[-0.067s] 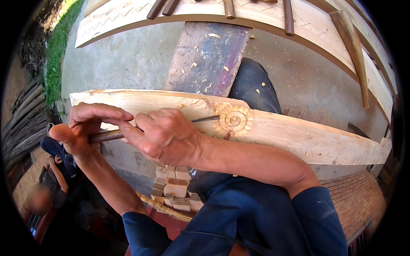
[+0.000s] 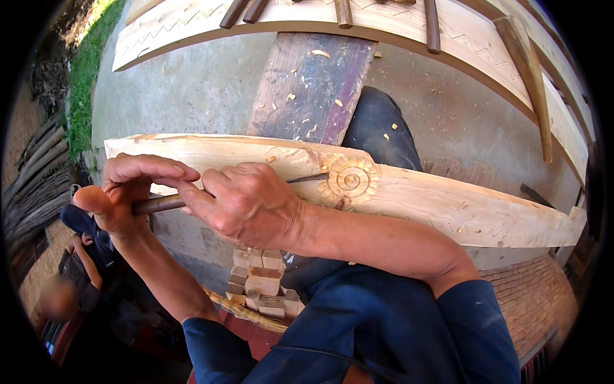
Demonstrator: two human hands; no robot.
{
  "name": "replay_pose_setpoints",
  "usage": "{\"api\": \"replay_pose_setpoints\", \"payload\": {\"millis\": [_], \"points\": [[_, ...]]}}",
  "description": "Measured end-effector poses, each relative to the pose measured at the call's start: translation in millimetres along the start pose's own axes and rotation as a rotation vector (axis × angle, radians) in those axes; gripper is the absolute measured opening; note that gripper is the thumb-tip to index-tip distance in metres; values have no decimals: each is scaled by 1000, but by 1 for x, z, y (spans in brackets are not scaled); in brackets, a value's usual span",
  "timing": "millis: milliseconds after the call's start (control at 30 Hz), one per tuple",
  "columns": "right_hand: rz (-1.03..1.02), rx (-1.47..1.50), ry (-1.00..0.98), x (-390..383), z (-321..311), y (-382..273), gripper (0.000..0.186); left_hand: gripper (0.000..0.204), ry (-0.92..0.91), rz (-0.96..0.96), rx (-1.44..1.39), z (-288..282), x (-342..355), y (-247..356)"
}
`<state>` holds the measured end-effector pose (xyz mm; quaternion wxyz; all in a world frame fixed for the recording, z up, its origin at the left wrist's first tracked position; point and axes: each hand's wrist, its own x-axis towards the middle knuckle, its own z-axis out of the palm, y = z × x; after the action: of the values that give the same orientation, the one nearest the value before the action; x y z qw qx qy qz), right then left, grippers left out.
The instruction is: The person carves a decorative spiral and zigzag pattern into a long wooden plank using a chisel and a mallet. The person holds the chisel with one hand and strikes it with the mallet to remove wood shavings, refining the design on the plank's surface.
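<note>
My left hand (image 2: 128, 192) cups the end of a chisel's dark wooden handle (image 2: 157, 205), thumb sticking out. My right hand (image 2: 240, 205) is closed around the chisel further along, over a long pale plank (image 2: 435, 201). The chisel's thin metal blade (image 2: 307, 178) reaches the left edge of a carved round flower (image 2: 352, 181) on the plank. Part of the blade is hidden under my right hand. Faint zigzag lines run along the plank, and pale chips lie on the worn board (image 2: 307, 89) behind it.
Another zigzag-marked plank (image 2: 166, 32) across the top carries several tool handles and a wooden mallet (image 2: 524, 70). A basket (image 2: 246, 313) of wood blocks (image 2: 265, 281) is below the work. Another person (image 2: 83, 269) is at lower left, near stacked poles (image 2: 35, 173). Grass edges the concrete.
</note>
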<state>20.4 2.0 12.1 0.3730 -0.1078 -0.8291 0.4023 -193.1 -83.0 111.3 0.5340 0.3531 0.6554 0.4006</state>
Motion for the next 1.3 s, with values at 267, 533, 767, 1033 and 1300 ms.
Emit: {"api": "replay_pose_setpoints", "payload": {"millis": [267,533,767,1033,1300], "points": [[53,5,62,5,-5,-1,43,147,-10,41,77,3,13,21],[75,22,83,4,-8,0,41,142,18,-23,84,9,20,29],[82,-11,54,-3,-9,3,40,128,32,16,52,13,19,7],[77,-118,60,-2,-4,3,37,124,69,44,72,17,19,4],[-78,-259,54,-1,-14,4,37,133,39,139,87,13,25,6]]}}
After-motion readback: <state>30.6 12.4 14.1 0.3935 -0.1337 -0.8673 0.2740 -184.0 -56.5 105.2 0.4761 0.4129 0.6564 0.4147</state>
